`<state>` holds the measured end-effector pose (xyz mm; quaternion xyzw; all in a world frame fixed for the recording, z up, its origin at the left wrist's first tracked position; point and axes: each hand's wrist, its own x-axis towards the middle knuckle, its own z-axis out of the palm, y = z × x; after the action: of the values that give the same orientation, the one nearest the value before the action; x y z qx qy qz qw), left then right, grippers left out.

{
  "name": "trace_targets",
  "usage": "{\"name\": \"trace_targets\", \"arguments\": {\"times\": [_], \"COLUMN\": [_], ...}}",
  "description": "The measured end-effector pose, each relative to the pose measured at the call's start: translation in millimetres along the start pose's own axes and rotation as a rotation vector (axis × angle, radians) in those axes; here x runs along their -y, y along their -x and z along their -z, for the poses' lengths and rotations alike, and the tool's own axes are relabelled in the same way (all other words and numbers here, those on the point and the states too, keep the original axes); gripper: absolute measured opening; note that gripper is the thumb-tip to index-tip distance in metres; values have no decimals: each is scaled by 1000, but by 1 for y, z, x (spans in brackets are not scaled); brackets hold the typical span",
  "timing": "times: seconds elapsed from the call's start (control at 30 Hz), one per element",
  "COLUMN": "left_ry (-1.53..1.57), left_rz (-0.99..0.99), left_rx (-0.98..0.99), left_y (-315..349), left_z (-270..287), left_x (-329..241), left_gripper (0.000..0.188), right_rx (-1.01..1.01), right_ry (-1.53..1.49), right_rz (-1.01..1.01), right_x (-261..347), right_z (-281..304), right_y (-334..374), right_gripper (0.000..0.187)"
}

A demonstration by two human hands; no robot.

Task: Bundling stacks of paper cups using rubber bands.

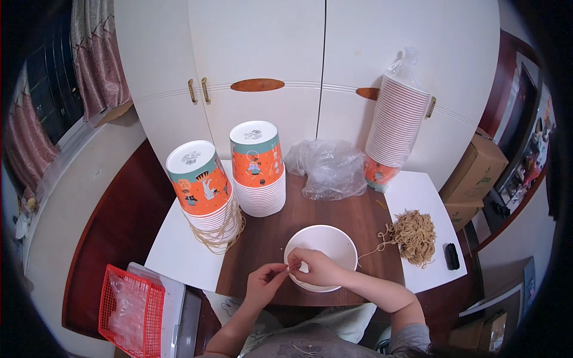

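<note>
An open white paper tub (338, 241) stands at the front of the brown table. At its left rim, my left hand (267, 284) and my right hand (316, 268) meet fingertip to fingertip, both pinched closed. What sits between the fingers is too small to make out. My right hand and forearm cover part of the tub's opening. From a loose heap of tan cord (416, 237) on the right, a strand runs to the tub's right rim. Two stacks of upturned orange-and-green paper tubs, a left one (200, 179) draped with cord loops and a right one (258, 161), stand at the back left.
Crumpled clear plastic (328, 170) lies at the table's back. A tall bagged stack of tubs (397, 119) stands right of it. A small black object (451, 256) rests near the right edge. A red basket (131, 310) is at the lower left; cardboard boxes (474, 173) are at right.
</note>
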<state>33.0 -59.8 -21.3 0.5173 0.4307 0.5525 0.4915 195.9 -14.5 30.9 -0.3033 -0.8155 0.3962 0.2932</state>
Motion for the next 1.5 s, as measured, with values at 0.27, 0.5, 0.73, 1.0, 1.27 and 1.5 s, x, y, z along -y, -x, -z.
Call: {"name": "trace_targets", "arguments": {"times": [0.27,0.5,0.73,1.0,1.27,1.5], "left_ry": [-123,534,628,622,448,-70], "left_rz": [76,622,615,631,388,7], "left_rx": [96,188,169,148,148,93], "left_y": [1,2,-1,0,3,-1], "left_z": [9,9,11,7,8,-2], "left_x": [8,-1,0,-10,2,2], "left_gripper": [13,11,12,13,13,9], "right_rx": [5,8,0,-60,-128,-133], "right_ry": [100,97,118,286,236,168], "right_rz": [53,90,68,181,144,128], "right_x": [3,-2,3,11,6,1], "right_z": [1,0,10,0,-1,1], "right_y": [0,1,6,11,6,7], "right_gripper": [14,13,15,13,9,9]}}
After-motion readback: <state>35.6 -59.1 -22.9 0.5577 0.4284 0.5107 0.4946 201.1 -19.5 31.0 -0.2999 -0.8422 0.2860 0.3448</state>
